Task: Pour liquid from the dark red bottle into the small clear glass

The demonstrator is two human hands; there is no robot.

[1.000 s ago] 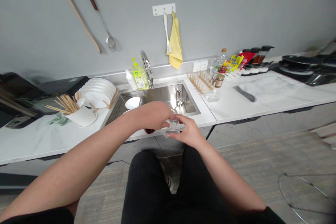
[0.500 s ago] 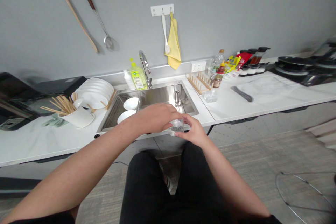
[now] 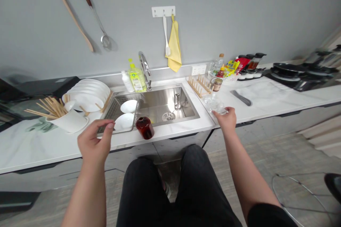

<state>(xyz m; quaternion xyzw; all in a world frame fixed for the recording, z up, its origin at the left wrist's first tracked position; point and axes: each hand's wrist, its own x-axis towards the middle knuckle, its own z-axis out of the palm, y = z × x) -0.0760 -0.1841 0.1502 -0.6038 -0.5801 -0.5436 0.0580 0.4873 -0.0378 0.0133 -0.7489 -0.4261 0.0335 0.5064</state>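
The sink (image 3: 160,95) sits in the table (image 3: 183,127), and the right hand (image 3: 225,115) reaches to the table on the sink's right. Its thumb and fingers stand apart at the near edge of some clear items (image 3: 214,102), which lie just right of the sink; whether the grip is clamped on one of them, I cannot tell.

The left hand (image 3: 96,140) is raised in front of the sink's left end. Its thumb and forefinger curl in until their tips seem to meet; I cannot tell whether this grip pinches something small.

A dark brown bottle (image 3: 145,128) stands upright on the table strip just in front of the sink, left of its middle and apart from both hands. Two white bowls (image 3: 124,122) lie in a wire basket (image 3: 112,108) in the sink's left part.

Behind the sink, left of its middle, rise the faucet (image 3: 144,64) and a yellow-green soap bottle (image 3: 137,79). Just right of the sink is a wooden rack (image 3: 195,88), with a jar (image 3: 217,85) a little farther right. White plates (image 3: 87,94) stand in a row left of the sink.
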